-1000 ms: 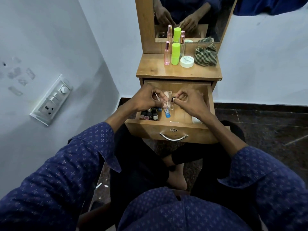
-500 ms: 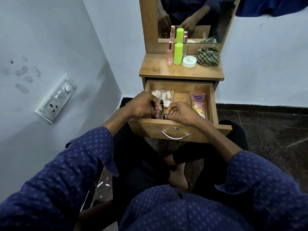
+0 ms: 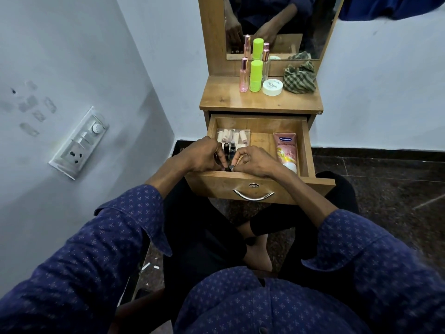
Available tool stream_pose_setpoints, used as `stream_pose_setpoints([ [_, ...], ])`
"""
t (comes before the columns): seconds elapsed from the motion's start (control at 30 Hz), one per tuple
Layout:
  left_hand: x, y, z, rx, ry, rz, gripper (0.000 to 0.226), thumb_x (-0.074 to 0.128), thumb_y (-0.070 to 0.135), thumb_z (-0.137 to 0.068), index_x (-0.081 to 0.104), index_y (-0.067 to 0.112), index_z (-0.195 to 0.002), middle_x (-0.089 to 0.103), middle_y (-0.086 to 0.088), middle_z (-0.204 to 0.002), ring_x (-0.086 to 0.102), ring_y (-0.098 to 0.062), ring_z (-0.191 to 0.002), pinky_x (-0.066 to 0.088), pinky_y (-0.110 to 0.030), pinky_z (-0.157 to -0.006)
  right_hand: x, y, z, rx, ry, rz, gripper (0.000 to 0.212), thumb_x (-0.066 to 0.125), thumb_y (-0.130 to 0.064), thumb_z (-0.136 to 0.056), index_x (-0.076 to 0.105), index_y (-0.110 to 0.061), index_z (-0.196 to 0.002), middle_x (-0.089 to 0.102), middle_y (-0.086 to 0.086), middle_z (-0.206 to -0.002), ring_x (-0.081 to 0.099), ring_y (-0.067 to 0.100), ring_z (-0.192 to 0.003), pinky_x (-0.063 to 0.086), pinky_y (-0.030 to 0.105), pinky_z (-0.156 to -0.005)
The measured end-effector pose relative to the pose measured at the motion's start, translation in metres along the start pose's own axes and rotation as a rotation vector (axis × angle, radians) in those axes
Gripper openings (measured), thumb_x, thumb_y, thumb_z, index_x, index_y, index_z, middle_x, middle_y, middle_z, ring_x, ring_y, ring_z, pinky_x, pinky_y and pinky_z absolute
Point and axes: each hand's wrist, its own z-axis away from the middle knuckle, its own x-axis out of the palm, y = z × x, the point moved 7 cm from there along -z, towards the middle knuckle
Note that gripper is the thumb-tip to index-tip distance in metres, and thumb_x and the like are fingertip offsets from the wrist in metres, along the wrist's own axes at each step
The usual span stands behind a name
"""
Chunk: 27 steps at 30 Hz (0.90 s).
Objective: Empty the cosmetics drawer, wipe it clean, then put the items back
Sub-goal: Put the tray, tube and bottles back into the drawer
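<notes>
Head view: drawer (image 3: 305, 150) pulled open under the dresser top (image 3: 260, 102). Both hands at its front-left corner among small dark bottles (image 3: 228, 149). Left hand (image 3: 201, 155) curled, fingers down among the bottles; right hand (image 3: 256, 162) curled, seemingly pinching a small dark cap, hard to tell. Pink tube (image 3: 285, 148) lies at drawer's right. Clear box (image 3: 232, 135) at back-left. Green checked cloth (image 3: 299, 78) on the dresser top.

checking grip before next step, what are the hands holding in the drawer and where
Both hands curl round small dark bottles at the drawer's front left; the fingers hide the exact hold.
</notes>
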Motion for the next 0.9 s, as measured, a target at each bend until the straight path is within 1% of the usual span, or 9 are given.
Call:
stream_pose_setpoints([
  [0.17,0.002,-0.001,-0.002,-0.022,-0.005,0.009,0.019,0.089,0.017,-0.082,0.086,0.027,-0.098,0.079,0.012,-0.095,0.063,0.006,-0.075,0.038,-0.002,-0.062,0.006,0.009,-0.009,0.094,-0.054,-0.027,0.013,0.083,-0.024,-0.085,0.08,-0.018,-0.096,0.075,-0.009,-0.079,0.064,0.004,-0.074,0.048,0.021,-0.071],
  [0.27,0.0,0.001,-0.003,-0.024,0.009,0.005,0.019,0.09,0.018,-0.081,0.086,0.028,-0.097,0.077,0.014,-0.092,0.061,0.007,-0.074,0.037,-0.002,-0.061,0.01,0.011,-0.011,0.102,-0.086,-0.038,0.011,0.081,-0.023,-0.087,0.082,-0.017,-0.096,0.076,-0.012,-0.079,0.063,0.002,-0.072,0.047,0.02,-0.071],
  [0.4,0.002,0.002,-0.005,-0.027,0.004,0.014,0.017,0.091,0.021,-0.08,0.086,0.027,-0.095,0.078,0.012,-0.09,0.064,0.007,-0.074,0.04,-0.003,-0.061,0.009,0.012,-0.009,0.083,-0.118,-0.037,0.01,0.075,-0.022,-0.094,0.083,-0.018,-0.099,0.077,-0.011,-0.087,0.059,-0.002,-0.071,0.043,0.017,-0.067],
  [0.47,0.004,0.004,-0.007,-0.012,-0.004,0.022,0.017,0.092,0.022,-0.079,0.086,0.027,-0.094,0.079,0.011,-0.091,0.065,0.005,-0.076,0.044,-0.009,-0.066,0.01,0.012,-0.01,0.073,-0.135,-0.039,0.011,0.073,-0.021,-0.096,0.083,-0.019,-0.1,0.077,-0.008,-0.091,0.058,0.002,-0.075,0.044,0.019,-0.07],
  [0.57,0.004,0.005,-0.008,-0.009,0.0,0.037,0.016,0.092,0.024,-0.078,0.086,0.029,-0.092,0.079,0.013,-0.089,0.068,0.001,-0.079,0.056,-0.026,-0.077,0.012,0.016,-0.012,0.082,-0.147,-0.047,0.012,0.072,-0.023,-0.097,0.083,-0.02,-0.099,0.077,-0.008,-0.09,0.058,0.006,-0.079,0.045,0.024,-0.075],
  [0.63,0.005,0.005,-0.01,0.002,0.004,0.038,0.015,0.093,0.026,-0.077,0.086,0.03,-0.089,0.079,0.015,-0.087,0.069,0.0,-0.078,0.059,-0.031,-0.08,0.013,0.017,-0.013,0.087,-0.15,-0.052,0.011,0.072,-0.024,-0.097,0.082,-0.02,-0.099,0.076,-0.009,-0.09,0.058,0.007,-0.081,0.045,0.025,-0.077],
  [0.77,0.005,0.006,-0.012,0.011,0.009,0.038,0.014,0.093,0.028,-0.077,0.086,0.03,-0.088,0.079,0.014,-0.086,0.069,-0.001,-0.078,0.06,-0.033,-0.081,0.015,0.02,-0.013,0.115,-0.164,-0.075,0.011,0.068,-0.02,-0.099,0.079,-0.02,-0.096,0.073,-0.006,-0.085,0.054,0.007,-0.076,0.043,0.025,-0.074],
  [0.87,0.006,0.005,-0.014,0.008,0.011,0.047,0.014,0.093,0.027,-0.077,0.086,0.029,-0.088,0.079,0.015,-0.087,0.07,0.0,-0.078,0.06,-0.032,-0.082,0.021,0.025,-0.015,0.139,-0.215,-0.069,0.019,0.064,-0.018,-0.1,0.077,-0.025,-0.089,0.078,0.001,-0.107,0.061,0.011,-0.092,0.048,0.03,-0.09],
  [0.9,0.007,0.005,-0.015,0.008,0.013,0.052,0.013,0.093,0.027,-0.077,0.086,0.03,-0.087,0.079,0.015,-0.086,0.07,0.001,-0.077,0.06,-0.032,-0.082,0.021,0.026,-0.016,0.14,-0.223,-0.069,0.021,0.064,-0.018,-0.1,0.077,-0.026,-0.086,0.078,0.002,-0.109,0.061,0.012,-0.094,0.047,0.03,-0.091],
])
